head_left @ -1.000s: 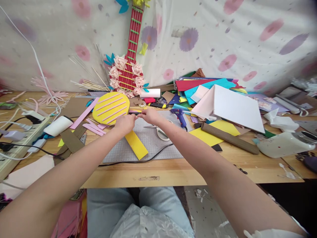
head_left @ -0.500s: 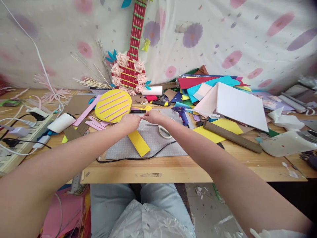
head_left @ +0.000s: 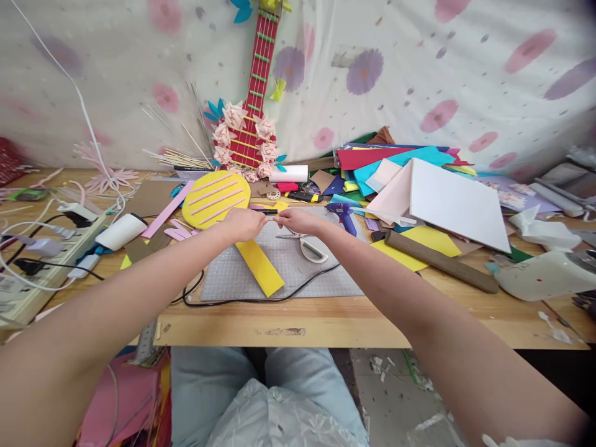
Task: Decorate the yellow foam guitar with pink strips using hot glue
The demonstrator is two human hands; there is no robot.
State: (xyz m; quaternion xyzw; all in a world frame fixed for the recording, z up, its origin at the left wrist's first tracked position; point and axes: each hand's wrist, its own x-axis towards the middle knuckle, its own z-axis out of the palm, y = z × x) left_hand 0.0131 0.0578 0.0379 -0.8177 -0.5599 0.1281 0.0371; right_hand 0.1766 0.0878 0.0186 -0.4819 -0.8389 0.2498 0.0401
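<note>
Little is changed since the earlier frame: both hands are kept together. On the bench point(head_left: 326, 323), over the cutting mat point(head_left: 288, 273), a thin dark stick point(head_left: 266, 212) is pinched between left hand point(head_left: 242, 223) and right hand point(head_left: 298, 220). Beyond, scissors point(head_left: 307, 243) and a yellow disc point(head_left: 215, 199) are noted.

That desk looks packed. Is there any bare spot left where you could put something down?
Some. The wooden table's front edge is bare, in front of the grey cutting mat. The mat's right part, between the white-handled scissors and the black cable, is free too. It is crowded behind, by the stacked coloured foam sheets, and left, around the white power strip.
</note>
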